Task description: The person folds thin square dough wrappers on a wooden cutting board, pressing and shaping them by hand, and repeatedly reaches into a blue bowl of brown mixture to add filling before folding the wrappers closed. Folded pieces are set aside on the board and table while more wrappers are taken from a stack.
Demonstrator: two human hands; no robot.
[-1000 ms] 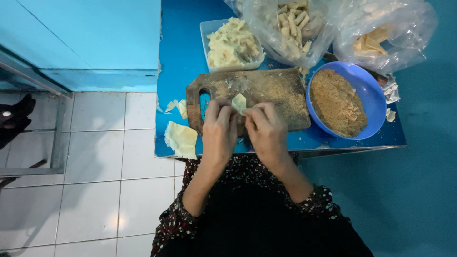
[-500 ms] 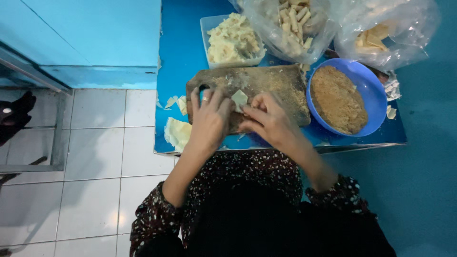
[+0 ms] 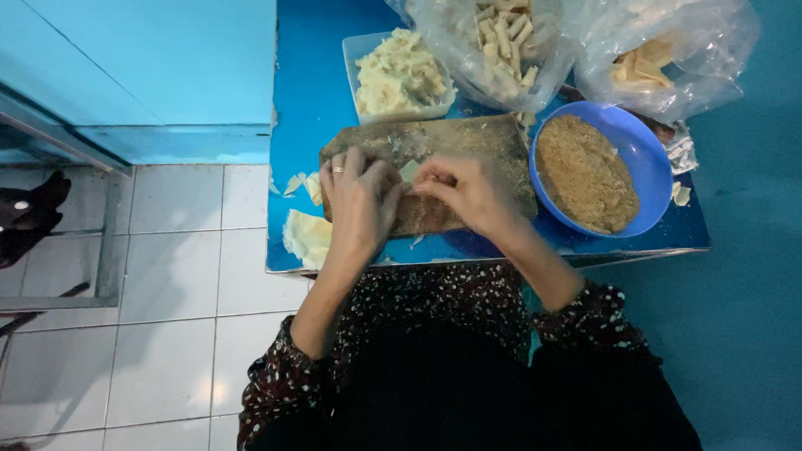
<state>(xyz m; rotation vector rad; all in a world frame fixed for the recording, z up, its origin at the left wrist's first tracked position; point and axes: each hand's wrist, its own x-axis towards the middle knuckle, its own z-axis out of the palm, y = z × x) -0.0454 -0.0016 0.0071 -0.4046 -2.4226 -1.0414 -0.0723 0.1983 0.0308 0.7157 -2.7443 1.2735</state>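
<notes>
1. The left hand, with a ring on one finger, was laid on the wooden board with its fingers curled down on a pale wrapper sheet.
2. The right hand was placed just beside it, its fingertips closed in a pinch on the other edge of the same sheet.
3. The sheet was found between the two hands, near the middle of the board; only a small part of it could be seen, so it could not be told if filling was already inside.
4. The board was rested on the blue counter, touching the blue bowl of brown crumbs on its right side.
5. A clear tub of pale filling was seen behind the board, and a plastic bag of finished rolls beside it.
6. More sheets were stacked at the left front edge of the counter, close to the left hand.
7. To do the rolling well, it was judged that the sheet should be kept tight and pressed evenly by both hands, with the sides tucked in, so that nothing could be squeezed out.
8. It was also judged that thin pastry could be torn by too much pinching, so a soft pressure was to be preferred.
</notes>
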